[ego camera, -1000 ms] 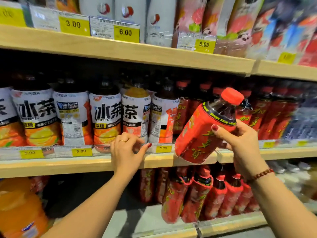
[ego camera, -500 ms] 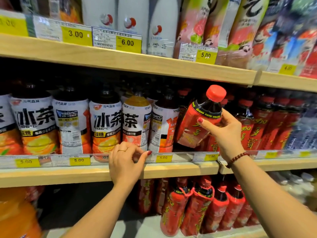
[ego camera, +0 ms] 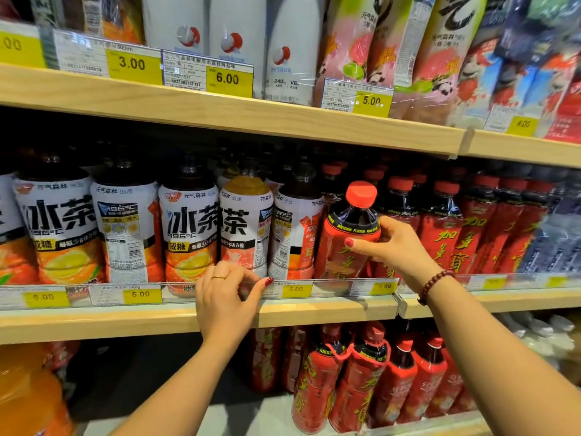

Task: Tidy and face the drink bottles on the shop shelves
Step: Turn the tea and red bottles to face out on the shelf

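A red-labelled tea bottle with a red cap stands nearly upright at the front of the middle shelf, left end of a row of matching red bottles. My right hand grips its shoulder from the right, thumb across the label. My left hand rests on the shelf's front rail, fingers curled over the clear price strip, holding no bottle. To the left stand white-and-orange iced tea bottles, some turned sideways or back-facing.
The upper shelf carries white, pink and blue bottles behind yellow price tags. Below, more red bottles lean together, and an orange bottle sits at the bottom left. Dark space lies behind the lower row's left part.
My right hand has carried the tilted red bottle from in front of the shelf edge back onto the middle shelf and stood it nearly upright. My left hand stayed on the rail.
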A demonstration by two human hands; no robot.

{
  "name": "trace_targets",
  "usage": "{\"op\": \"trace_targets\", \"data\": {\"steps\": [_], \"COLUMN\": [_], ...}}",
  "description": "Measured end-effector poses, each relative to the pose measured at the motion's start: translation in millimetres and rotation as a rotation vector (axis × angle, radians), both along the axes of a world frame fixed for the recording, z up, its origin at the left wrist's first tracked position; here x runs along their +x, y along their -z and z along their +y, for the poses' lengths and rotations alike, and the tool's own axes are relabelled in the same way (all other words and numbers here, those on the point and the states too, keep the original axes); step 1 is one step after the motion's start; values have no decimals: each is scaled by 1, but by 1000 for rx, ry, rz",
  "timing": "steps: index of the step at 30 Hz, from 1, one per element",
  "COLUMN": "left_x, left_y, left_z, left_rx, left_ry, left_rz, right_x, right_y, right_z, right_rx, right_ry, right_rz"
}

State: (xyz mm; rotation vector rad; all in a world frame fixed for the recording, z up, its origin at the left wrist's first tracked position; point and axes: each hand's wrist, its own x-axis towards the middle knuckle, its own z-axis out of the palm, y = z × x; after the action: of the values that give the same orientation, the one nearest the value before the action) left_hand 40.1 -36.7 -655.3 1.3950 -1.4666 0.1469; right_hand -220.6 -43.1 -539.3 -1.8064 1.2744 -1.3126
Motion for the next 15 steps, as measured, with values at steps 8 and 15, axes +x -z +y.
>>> {"op": "trace_targets", "data": {"steps": [8,15], "left_x": [1,-1], "left_y": [0,-1], "left_z": [2,4], "left_rx": [42,44], "left_ry": [35,17], "left_rz": [21,25], "right_x": [2,13], "right_y": [-3,-19], "right_z": [3,5], "right_rx": [-180,-367], "right_ry": [170,297], "right_rz": [292,459]}}
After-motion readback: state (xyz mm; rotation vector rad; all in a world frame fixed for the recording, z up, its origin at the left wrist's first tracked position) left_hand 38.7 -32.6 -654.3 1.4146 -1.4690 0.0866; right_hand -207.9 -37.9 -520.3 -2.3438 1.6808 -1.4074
